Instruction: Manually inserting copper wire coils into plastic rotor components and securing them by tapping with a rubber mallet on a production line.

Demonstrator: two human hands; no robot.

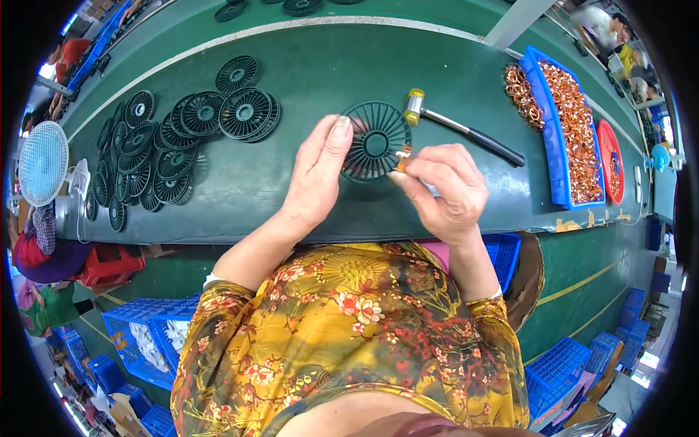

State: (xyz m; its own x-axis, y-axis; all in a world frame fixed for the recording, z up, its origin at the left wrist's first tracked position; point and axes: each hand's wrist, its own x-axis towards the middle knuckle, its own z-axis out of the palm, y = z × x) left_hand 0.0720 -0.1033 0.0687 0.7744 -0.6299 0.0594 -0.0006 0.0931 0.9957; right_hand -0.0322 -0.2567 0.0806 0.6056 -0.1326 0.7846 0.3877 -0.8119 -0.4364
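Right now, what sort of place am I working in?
Most likely a factory assembly line. A long green workbench holds a pile of black fan grilles, a blue tray of copper coils and a small mallet, with other workers seated nearby.

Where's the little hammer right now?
In the head view, the mallet lies on the green table, right of centre, just beyond the right hand, between the black grille disc and the blue tray.
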